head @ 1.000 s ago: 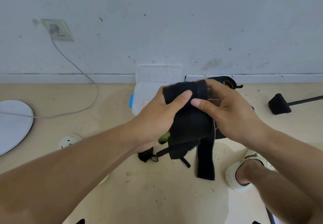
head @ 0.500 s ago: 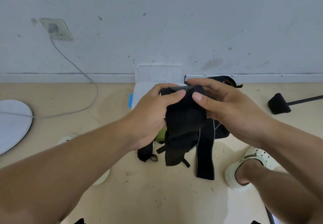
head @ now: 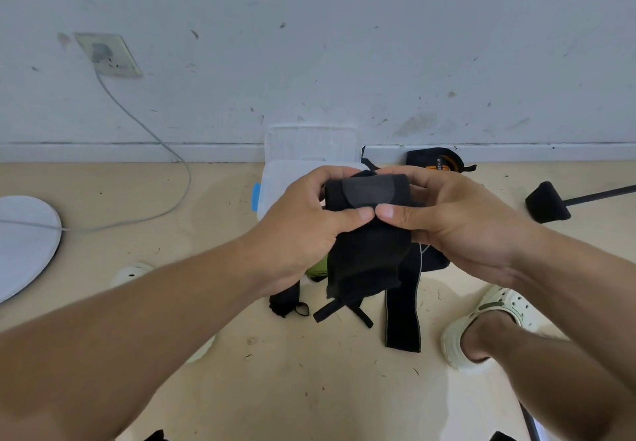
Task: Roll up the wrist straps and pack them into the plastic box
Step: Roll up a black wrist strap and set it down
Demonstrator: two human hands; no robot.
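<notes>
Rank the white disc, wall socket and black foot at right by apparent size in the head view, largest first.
1. White disc, though cut by the frame edge.
2. Wall socket.
3. Black foot.
Socket and foot look close; the socket sits farther away, so that order is unsure.

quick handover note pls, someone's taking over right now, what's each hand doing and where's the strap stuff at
Left hand and right hand: both grip the black strap in mid air, thumbs meeting on its front. The top is rolled; a loose tail hangs below.
Plastic box: on the floor by the wall, behind the hands, lid open. Contents hidden.
More straps lie unrolled on the floor under the hands; another rolled one sits right of the box.
Done: this roll is partly wound.
Left: finish the roll, put it in the box, then roll and pack the rest.
</notes>
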